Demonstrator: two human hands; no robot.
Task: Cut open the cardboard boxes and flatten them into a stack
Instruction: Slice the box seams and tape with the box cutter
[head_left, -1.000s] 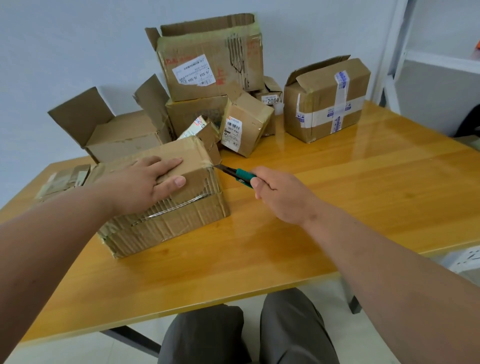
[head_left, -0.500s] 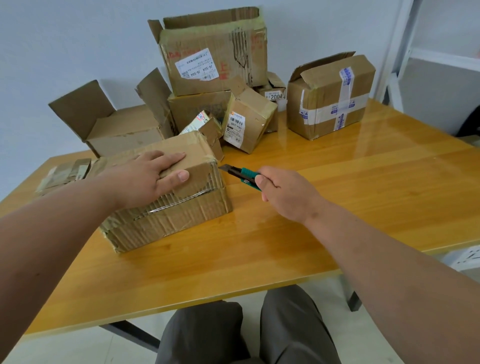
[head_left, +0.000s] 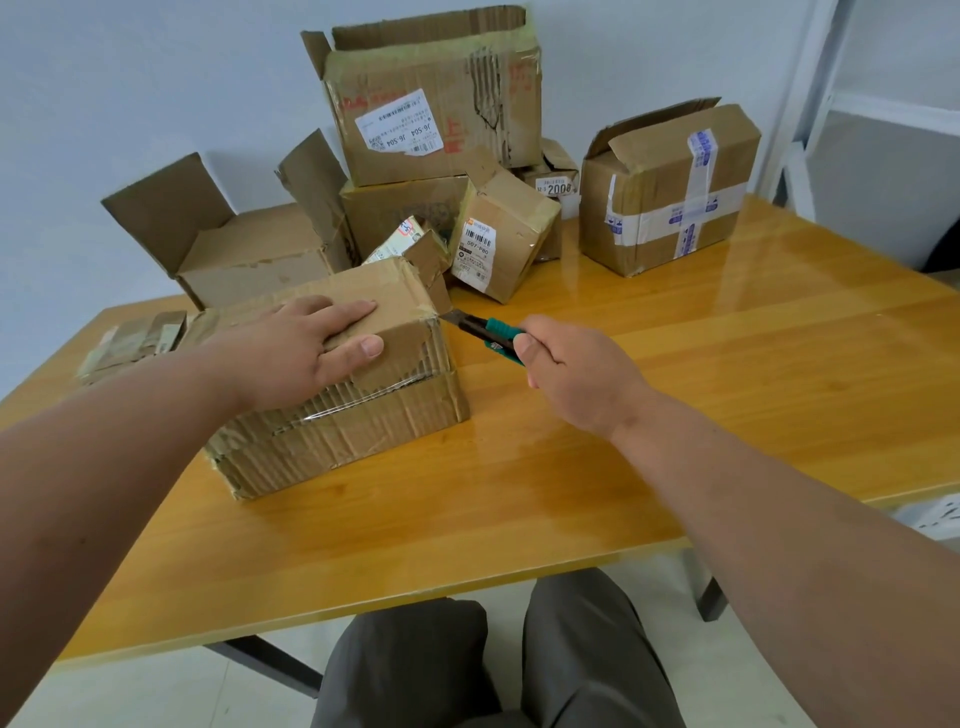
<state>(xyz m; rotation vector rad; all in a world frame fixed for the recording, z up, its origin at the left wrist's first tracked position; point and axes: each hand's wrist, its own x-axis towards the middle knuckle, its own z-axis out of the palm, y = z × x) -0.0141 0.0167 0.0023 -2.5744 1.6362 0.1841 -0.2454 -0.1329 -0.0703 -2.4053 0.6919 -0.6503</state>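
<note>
- Sat close to the near edge of the counter, grey-trousered knees tucked just under it; bare wood open between that edge and the work.
- Pressed down flat on the taped box with the left hand, fingers straight across the top, thumb at the front upper edge.
- Lay with its long axis running from front-left to back-right, near the counter's left side.
- Gripped by the curled right hand: the green utility knife, blade pointing left and away, tip at the box's upper right corner.
- Stayed open to the right: a wide bare stretch of counter out to its right edge.
- Stacked behind along the wall: the box pile, several with flaps up, a blue-taped box standing apart at right.
- Lay at the far left edge: flattened cardboard.
</note>
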